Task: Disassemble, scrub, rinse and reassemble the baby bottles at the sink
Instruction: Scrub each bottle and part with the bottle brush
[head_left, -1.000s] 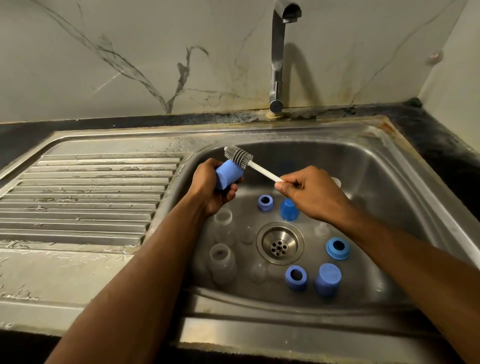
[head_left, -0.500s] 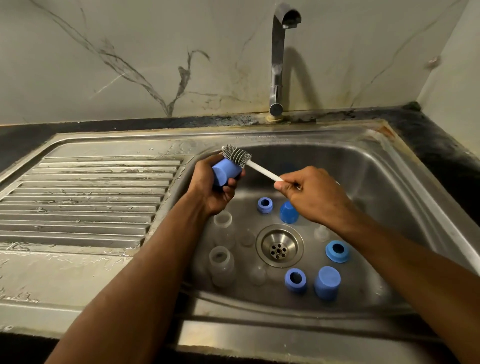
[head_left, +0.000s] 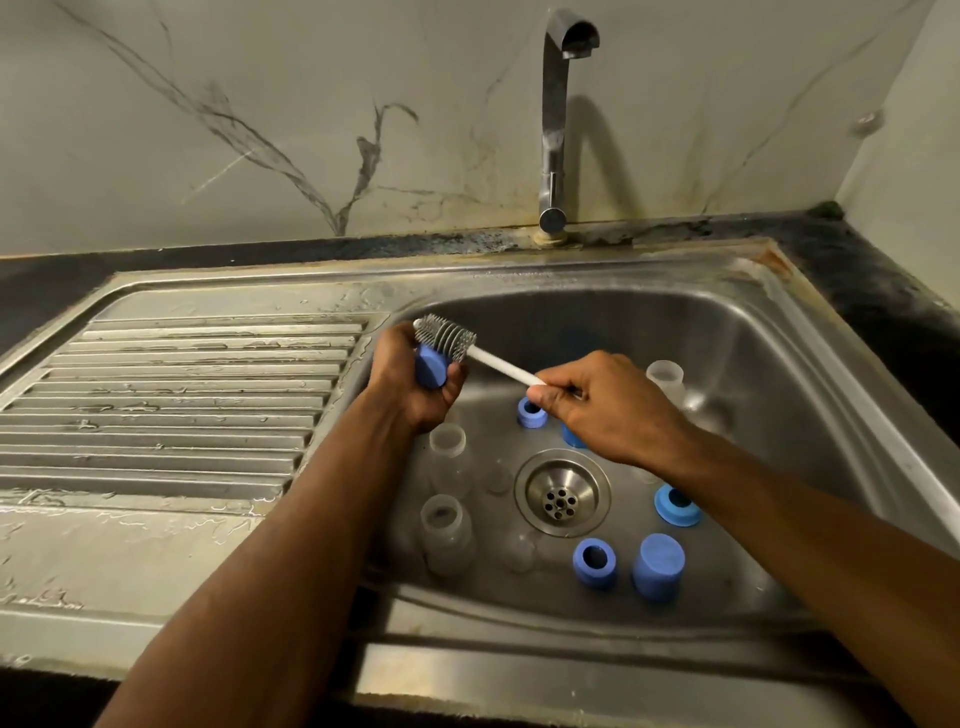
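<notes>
**Brush head now lying across the cap, not poking in**

Left hand at frame centre-left, fingers curled round a blue cap, held over the left edge of the sink. Right hand pinches the white handle of the bottle brush; grey bristle head sits on top of the cap, touching it.

Vs 0.5 s ago: cap is turned, its flat end now faces the camera more. Bristle head has slid left, across the top of the cap, past the left fingers. Both hands sit roughly where they were. Parts in the basin unchanged.

In the basin:
- 2 clear bottles upright, lower left of the drain, just beside each other.
- 1 more clear bottle upper right, behind the right hand.
- 3 blue rings: 1 just under the right-hand fingertips, 1 right of the drain, 1 lower right.
- 1 blue cap standing beside that last ring; another blue part mostly hidden under the right hand.

Tap top centre, no water running.

No readable brand, label or writing on any part.
</notes>
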